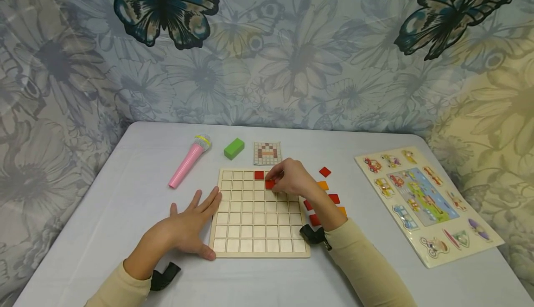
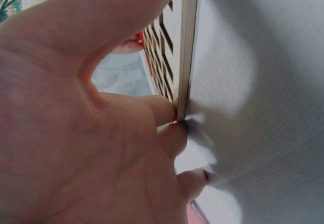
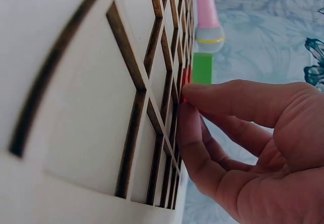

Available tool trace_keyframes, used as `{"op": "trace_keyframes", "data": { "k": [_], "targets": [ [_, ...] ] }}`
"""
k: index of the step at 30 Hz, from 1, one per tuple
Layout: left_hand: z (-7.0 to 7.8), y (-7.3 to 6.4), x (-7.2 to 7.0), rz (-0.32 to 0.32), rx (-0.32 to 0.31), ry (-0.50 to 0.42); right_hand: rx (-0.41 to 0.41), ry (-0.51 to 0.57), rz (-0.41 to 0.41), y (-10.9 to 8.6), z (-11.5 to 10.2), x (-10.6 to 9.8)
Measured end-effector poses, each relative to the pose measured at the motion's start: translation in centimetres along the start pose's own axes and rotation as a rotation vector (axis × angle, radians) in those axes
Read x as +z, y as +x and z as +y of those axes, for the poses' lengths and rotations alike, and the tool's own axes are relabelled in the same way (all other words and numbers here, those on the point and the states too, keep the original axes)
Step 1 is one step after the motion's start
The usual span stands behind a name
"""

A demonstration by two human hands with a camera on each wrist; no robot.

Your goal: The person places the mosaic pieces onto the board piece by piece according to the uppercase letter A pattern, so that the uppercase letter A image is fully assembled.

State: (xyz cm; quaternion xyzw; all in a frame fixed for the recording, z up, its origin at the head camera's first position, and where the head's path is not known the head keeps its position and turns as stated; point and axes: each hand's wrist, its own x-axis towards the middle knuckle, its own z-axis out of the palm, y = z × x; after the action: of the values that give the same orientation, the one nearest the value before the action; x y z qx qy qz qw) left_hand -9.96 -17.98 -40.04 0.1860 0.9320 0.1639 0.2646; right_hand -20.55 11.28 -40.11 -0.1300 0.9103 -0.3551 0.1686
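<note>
- Grid board [image 1: 260,221] lay flat near the middle of the white-covered tabletop [image 1: 137,186], its pale square cells parted by thin ridges, with a hand at work on either side of it.
- From where I stood, the right hand [image 1: 292,177] leaned over the far part of the board, thumb and fingertips drawn narrowly together on a red tile [image 1: 270,185].
- That piece was at the second row from the far edge; the fingers hid one side of it, so I could not tell whether it sat fully flat in its cell.
- Diagonally beside it, in the farthest row and one column to the left, lay the other red tile [image 1: 259,175].
- The left hand [image 1: 187,226] was spread wide and held nothing, its index fingertip against the board's left edge and its thumb by the near left corner.
- Loose tiles [image 1: 334,199], red and orange, were scattered just beside the board's right edge, some partly behind the right forearm.
- Beyond the far edge lay a pattern card [image 1: 267,153], printed with a small grid.
- Left of the card rested a green block [image 1: 234,149], and farther left a pink microphone [image 1: 185,164] lay slantwise, its silvery head pointing away from the person.
- Well apart, on the right, a picture puzzle [image 1: 425,207] lay at an angle, showing little vehicles.
- Behind everything hung flowered cloth [image 1: 300,66] with large butterflies.
</note>
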Motion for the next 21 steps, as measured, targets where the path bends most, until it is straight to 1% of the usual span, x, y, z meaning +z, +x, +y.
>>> {"op": "trace_keyframes", "data": {
  "k": [3, 11, 17, 21],
  "targets": [
    [0.0, 0.0, 0.0, 0.000, 0.005, -0.002, -0.006, 0.011, -0.004, 0.0, 0.1, -0.1],
    [-0.1, 0.1, 0.2, -0.003, -0.009, -0.006, -0.028, 0.015, -0.024, -0.2, 0.3, -0.4],
    [-0.1, 0.1, 0.2, 0.002, -0.009, -0.010, -0.062, 0.004, -0.012, -0.3, 0.5, -0.9],
    [-0.1, 0.1, 0.1, 0.002, -0.010, -0.013, -0.058, 0.013, -0.004, -0.4, 0.6, -1.2]
  ]
}}
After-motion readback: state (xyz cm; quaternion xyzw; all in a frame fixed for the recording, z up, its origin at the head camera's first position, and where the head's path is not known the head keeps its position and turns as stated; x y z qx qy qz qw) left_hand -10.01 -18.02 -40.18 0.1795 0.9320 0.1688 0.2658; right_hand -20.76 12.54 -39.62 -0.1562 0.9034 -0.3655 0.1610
